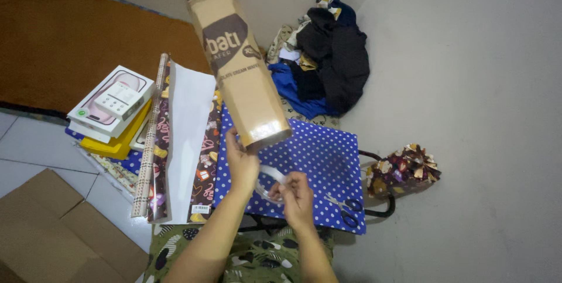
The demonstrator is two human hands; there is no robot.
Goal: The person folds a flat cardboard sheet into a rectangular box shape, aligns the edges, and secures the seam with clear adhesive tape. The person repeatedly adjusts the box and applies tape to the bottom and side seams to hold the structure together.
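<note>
Two bare hands worked over a blue sheet of wrapping paper with white polka dots (319, 160), spread on the floor in front of my knees. My left hand (241, 163) gripped the lower end of a long brown cardboard box with dark printing (234, 54), holding it up on a tilt, fingers curled round its glossy taped end. My right hand (295, 195) pinched a clear roll of adhesive tape (269, 182) between thumb and fingertips, just below the box and above the dotted sheet.

I judged the box light and stiff but top-heavy at that angle, best taken near its middle with a full wrap of the hand. The tape roll looked slick and small, safest held by the rim.

A pair of dark-handled scissors (345, 208) lay on the sheet's right corner. A rolled length of patterned brown gift paper (151, 136) lay to the left beside a stack of white and yellow flat boxes (111, 113). A wrapped parcel topped with a shiny ribbon bow (404, 169) sat to the right, and a heap of dark clothes (328, 54) lay against the wall.
</note>
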